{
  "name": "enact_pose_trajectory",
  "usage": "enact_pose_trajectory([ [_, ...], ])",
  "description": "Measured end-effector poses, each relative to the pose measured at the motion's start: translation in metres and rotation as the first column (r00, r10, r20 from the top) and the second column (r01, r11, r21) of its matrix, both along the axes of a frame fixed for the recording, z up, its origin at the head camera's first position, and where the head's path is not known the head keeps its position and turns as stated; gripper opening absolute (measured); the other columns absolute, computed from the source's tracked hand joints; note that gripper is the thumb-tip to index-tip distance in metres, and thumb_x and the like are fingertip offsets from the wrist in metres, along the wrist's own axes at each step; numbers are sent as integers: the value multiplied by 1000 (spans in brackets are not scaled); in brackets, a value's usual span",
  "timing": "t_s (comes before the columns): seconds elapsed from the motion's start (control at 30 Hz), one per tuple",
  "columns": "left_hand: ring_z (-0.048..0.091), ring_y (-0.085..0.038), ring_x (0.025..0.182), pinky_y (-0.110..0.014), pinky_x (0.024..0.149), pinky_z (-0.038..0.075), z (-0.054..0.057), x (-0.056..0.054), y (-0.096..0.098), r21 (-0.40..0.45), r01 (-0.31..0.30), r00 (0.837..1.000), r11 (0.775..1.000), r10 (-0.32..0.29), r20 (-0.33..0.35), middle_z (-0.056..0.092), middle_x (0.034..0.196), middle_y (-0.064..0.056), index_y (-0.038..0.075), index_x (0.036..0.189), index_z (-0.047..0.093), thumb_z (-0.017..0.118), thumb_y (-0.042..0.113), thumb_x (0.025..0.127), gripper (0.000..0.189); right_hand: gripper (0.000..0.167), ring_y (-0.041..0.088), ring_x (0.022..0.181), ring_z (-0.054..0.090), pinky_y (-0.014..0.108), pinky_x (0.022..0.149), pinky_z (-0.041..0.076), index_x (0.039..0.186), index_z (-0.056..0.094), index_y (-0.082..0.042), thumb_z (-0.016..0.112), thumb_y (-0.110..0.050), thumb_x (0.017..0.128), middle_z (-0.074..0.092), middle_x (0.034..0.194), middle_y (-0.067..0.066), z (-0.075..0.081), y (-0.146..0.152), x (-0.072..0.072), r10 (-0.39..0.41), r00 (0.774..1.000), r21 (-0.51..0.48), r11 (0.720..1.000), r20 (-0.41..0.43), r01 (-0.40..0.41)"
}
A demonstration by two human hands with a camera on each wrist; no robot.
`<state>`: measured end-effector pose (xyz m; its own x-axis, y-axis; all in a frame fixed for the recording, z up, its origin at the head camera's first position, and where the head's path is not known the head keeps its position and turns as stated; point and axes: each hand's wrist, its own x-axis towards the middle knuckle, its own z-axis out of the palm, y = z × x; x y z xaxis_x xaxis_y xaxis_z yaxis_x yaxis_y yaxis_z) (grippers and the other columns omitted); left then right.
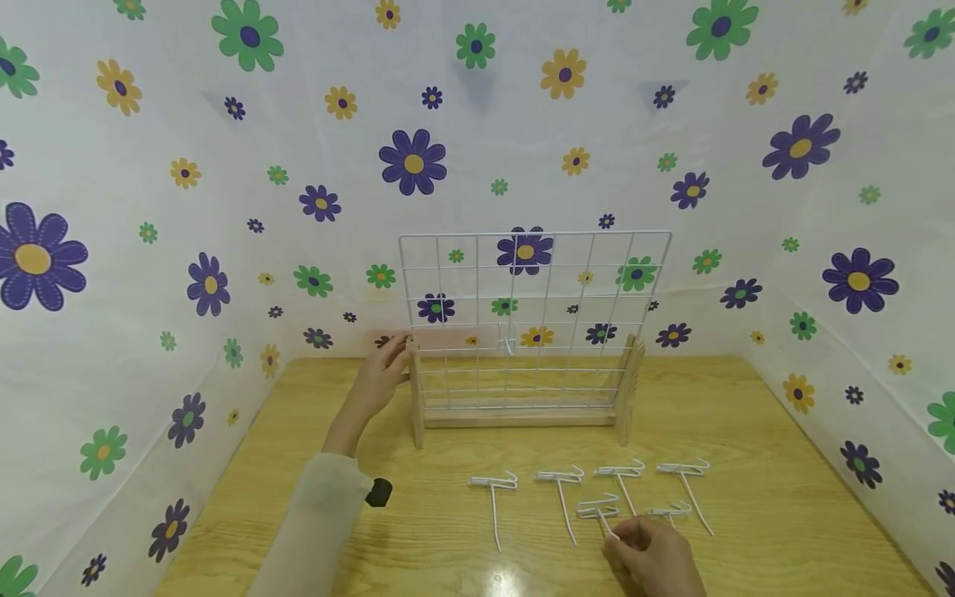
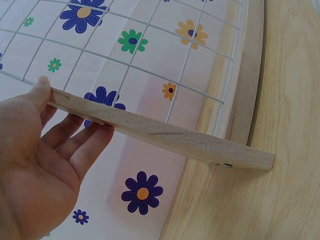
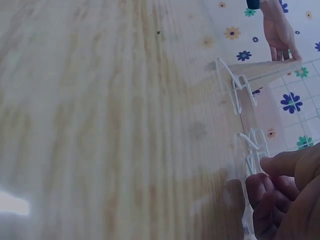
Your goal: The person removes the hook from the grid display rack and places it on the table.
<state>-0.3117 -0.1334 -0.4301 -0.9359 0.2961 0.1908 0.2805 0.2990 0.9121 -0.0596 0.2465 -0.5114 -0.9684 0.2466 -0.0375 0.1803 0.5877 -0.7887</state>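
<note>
A white wire grid panel (image 1: pixel 552 332) stands upright in a wooden stand (image 1: pixel 522 419). My left hand (image 1: pixel 384 375) grips the upper end of the stand's left side post (image 2: pixel 150 127), thumb on one face and fingertips on the other. On the grid hangs one white wire hook (image 1: pixel 508 342). My right hand (image 1: pixel 656 557), low at the front of the table, pinches the stem of another white wire hook (image 1: pixel 599 508) between thumb and fingers. Its looped end points away from me; the rest of the stem is hidden by the fingers.
Several more white hooks lie in a rough row before the stand, among them a leftmost hook (image 1: pixel 494 506) and a rightmost hook (image 1: pixel 690 485). One hook (image 1: pixel 667 511) lies just beyond my right hand. Flower-printed white sheeting (image 1: pixel 477 124) surrounds the wooden table (image 1: pixel 298 464).
</note>
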Motion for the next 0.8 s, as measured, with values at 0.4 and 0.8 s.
enact_pose_trajectory([
  [0.4, 47, -43, 139, -47, 105, 55, 1, 1, 0, -1, 1, 1000, 1000, -1, 3, 41, 158, -25, 9, 162, 34, 45, 34, 112, 57, 16, 13, 70, 60, 22, 63, 54, 87, 71, -4, 84, -13, 84, 66, 74, -2, -1, 1, 2, -7, 999, 34, 999, 47, 6],
  [0.8, 47, -42, 140, -47, 105, 54, 1, 0, 0, -4, -7, 1000, 1000, 7, 15, 41, 159, -23, 9, 162, 34, 45, 34, 112, 56, 16, 14, 63, 55, 25, 55, 48, 81, 70, -9, 84, -16, 82, 60, 68, -4, -5, 2, 5, -4, 997, 116, 993, 80, -5],
])
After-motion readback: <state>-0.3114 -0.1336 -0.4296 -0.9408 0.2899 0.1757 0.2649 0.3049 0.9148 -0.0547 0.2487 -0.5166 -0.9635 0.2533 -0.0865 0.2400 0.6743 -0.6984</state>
